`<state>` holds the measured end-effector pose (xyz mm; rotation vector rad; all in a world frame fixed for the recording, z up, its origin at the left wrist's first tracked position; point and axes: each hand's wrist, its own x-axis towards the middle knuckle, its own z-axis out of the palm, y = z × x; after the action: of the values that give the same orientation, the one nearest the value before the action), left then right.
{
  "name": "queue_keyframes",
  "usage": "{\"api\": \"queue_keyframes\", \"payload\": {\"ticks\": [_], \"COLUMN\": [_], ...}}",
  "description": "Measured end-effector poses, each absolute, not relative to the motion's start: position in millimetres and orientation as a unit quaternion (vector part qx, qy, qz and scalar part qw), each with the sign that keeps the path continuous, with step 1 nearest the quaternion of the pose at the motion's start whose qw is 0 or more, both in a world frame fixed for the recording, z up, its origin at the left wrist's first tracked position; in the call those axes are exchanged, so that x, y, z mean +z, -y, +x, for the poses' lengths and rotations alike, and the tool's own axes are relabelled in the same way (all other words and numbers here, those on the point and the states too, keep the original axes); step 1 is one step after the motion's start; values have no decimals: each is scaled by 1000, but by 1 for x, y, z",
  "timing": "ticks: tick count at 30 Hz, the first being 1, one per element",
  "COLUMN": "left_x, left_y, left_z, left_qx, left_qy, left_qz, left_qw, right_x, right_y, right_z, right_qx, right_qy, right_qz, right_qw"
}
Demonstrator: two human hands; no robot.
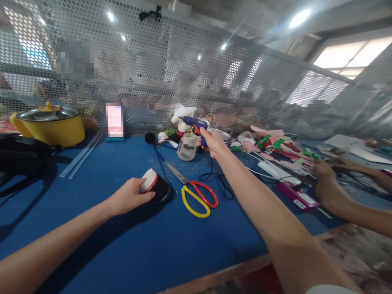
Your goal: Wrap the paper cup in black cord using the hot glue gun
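Note:
My left hand (133, 194) is closed on a small cylinder (159, 188) with a black body, a red band and a white end. It is tilted low over the table, its white end toward my fingers. In my right hand (214, 143) is a blue glue gun (194, 122) with an orange trigger, its nozzle pointing left. Just below the gun stands a clear plastic jar (187, 148). Scissors (196, 195) with one red and one yellow handle lie between my hands, blades toward the back left. A black cord (219, 176) curls under my right forearm.
A yellow electric pot (58, 130), metal strips (81, 156) and a phone (114, 120) stand or lie at the left. Yarn balls (150, 138) sit at the back. On the right are craft pieces (275, 143), a purple power strip (298, 197) and another person's hands (325, 175).

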<state>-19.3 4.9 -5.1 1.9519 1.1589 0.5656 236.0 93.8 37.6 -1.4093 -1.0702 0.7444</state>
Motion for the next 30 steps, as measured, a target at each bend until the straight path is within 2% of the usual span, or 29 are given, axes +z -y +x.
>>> {"api": "queue_keyframes", "payload": {"ticks": [3, 8, 14, 19, 24, 30], "left_x": [-4, -2, -7, -12, -11, -9], "left_y": [-5, -4, -2, -3, -2, 0], "left_z": [-20, -22, -28, -30, -28, -27], "left_qx": [223, 208, 201, 207, 211, 227], "left_qy": [-458, -461, -457, -453, -444, -434], "left_qz": [765, 755, 738, 731, 732, 738], "left_qw": [395, 417, 455, 467, 472, 465], "right_x": [47, 52, 30, 13, 7, 3], "right_y": [-79, -33, 20, 37, 42, 47], "right_z": [232, 218, 201, 192, 184, 180], "right_qx": [345, 454, 452, 345, 192, 154], "right_qy": [468, 558, 620, 709, 786, 810], "right_qz": [-569, -412, -466, -518, -497, -475], "right_qw": [581, 559, 441, 331, 313, 307]}}
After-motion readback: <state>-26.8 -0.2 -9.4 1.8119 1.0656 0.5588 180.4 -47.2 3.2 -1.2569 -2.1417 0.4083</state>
